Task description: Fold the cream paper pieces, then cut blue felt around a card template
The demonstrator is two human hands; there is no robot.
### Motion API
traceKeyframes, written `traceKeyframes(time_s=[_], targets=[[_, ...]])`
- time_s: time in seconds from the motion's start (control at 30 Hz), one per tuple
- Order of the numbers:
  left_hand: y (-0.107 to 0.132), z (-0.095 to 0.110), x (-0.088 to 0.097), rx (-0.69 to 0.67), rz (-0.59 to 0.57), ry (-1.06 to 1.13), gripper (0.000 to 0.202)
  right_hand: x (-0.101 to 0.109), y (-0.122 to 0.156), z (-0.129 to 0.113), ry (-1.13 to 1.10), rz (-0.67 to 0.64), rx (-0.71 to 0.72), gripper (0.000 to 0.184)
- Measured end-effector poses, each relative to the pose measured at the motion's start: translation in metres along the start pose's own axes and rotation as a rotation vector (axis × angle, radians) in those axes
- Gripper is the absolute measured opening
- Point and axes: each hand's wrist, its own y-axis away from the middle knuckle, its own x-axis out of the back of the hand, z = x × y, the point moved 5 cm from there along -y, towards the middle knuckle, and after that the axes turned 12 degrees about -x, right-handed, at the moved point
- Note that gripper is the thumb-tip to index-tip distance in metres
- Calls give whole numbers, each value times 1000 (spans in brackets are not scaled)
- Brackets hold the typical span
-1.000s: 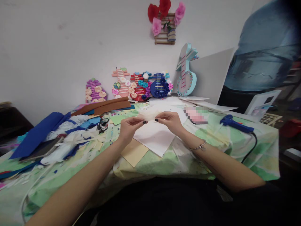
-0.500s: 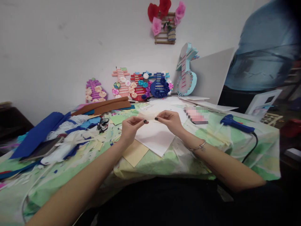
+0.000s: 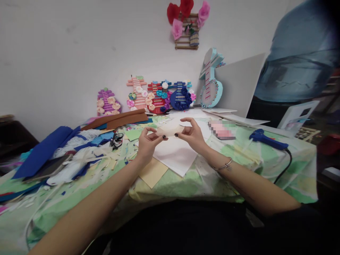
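A thin cream piece of paper (image 3: 170, 131) spans the gap between my hands, above the white sheets. My left hand (image 3: 147, 143) holds its left end, thumb along the near edge and index finger bent above. My right hand (image 3: 191, 136) has its thumb at the other end, with the index finger raised and curved away from it; the fingers behind the paper are partly hidden. Under the hands lies a white sheet (image 3: 176, 157), overlapping a tan square of paper (image 3: 153, 173) at the front.
A blue glue gun (image 3: 268, 140) lies at the right, its cord over the edge. Scraps, a blue sheet (image 3: 46, 152) and a phone (image 3: 49, 167) cover the left side. Flower-trimmed paper instruments (image 3: 156, 99) lean on the wall. A large water bottle (image 3: 294, 67) stands at the right.
My right index finger has lifted up and away from the paper. The left fingers have loosened and risen slightly. Both thumbs stay in the same place.
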Motion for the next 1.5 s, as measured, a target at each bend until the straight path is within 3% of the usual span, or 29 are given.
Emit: traceKeyframes(time_s=[0.2, 0.33, 0.73, 1.5], targets=[[1, 3, -3, 25, -21, 30, 55, -5, -4, 11, -41, -97, -179, 64], [2, 1, -3, 34, -42, 38, 53, -8, -5, 15, -51, -165, -214, 48], [2, -4, -3, 55, -38, 9, 50, -12, -5, 15, -43, -201, -213, 25], [9, 0, -10, 145, -150, -79, 58, -15, 1, 6, 164, -166, -145, 28]])
